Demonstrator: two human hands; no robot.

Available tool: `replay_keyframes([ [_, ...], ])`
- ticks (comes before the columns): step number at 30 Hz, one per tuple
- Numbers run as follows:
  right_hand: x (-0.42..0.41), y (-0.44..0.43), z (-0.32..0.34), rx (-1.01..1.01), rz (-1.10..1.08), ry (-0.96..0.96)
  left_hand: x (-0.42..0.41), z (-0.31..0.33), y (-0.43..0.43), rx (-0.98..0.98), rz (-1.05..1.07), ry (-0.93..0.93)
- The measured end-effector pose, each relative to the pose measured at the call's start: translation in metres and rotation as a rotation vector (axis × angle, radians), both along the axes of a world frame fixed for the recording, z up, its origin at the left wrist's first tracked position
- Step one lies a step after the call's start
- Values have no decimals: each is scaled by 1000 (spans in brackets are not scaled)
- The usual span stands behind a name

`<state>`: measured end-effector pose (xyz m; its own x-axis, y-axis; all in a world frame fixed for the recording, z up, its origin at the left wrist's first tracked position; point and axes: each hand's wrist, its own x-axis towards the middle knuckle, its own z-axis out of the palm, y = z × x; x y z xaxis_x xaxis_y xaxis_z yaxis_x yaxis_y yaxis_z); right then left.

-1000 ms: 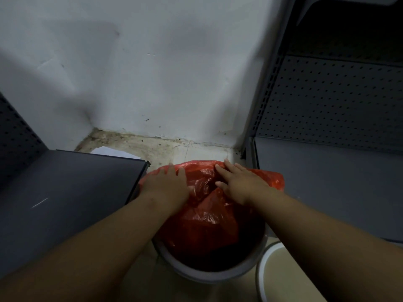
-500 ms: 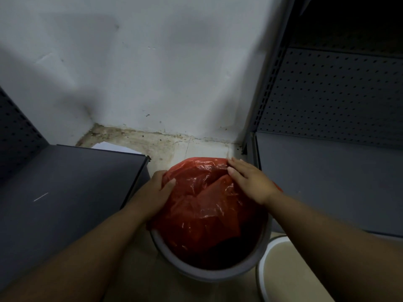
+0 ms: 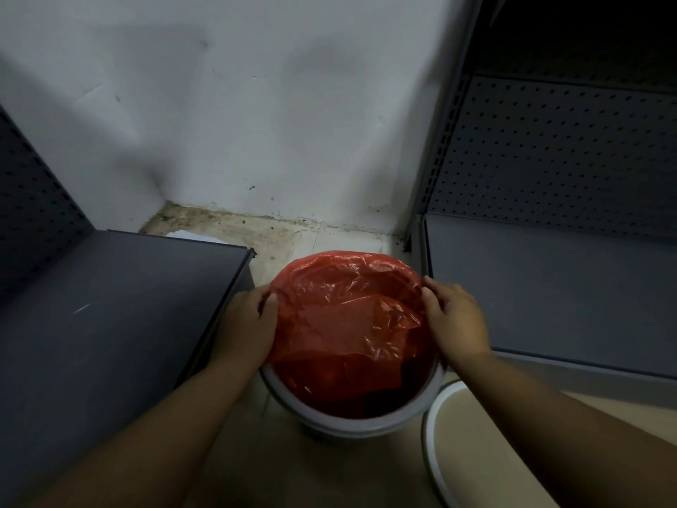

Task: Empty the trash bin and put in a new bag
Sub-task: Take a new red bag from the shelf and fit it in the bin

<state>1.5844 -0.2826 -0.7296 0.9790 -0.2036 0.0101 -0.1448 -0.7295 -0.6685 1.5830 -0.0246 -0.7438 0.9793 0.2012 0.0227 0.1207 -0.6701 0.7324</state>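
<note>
Red bag (image 3: 348,317) stretched over far rim of grey bin (image 3: 351,423), near rim bare, left hand (image 3: 245,324) and right hand (image 3: 456,320) flanking it, fingers pinching plastic at each side.

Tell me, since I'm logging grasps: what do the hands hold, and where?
Both hold the red bag at its mouth edge: left hand on the left side, right hand on the right, over the bin.
</note>
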Motion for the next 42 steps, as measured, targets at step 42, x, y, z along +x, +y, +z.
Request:
replay_keyframes([
  [42,-62,-34,10,-492,906,-556,-83,20,27,525,-651,-483],
])
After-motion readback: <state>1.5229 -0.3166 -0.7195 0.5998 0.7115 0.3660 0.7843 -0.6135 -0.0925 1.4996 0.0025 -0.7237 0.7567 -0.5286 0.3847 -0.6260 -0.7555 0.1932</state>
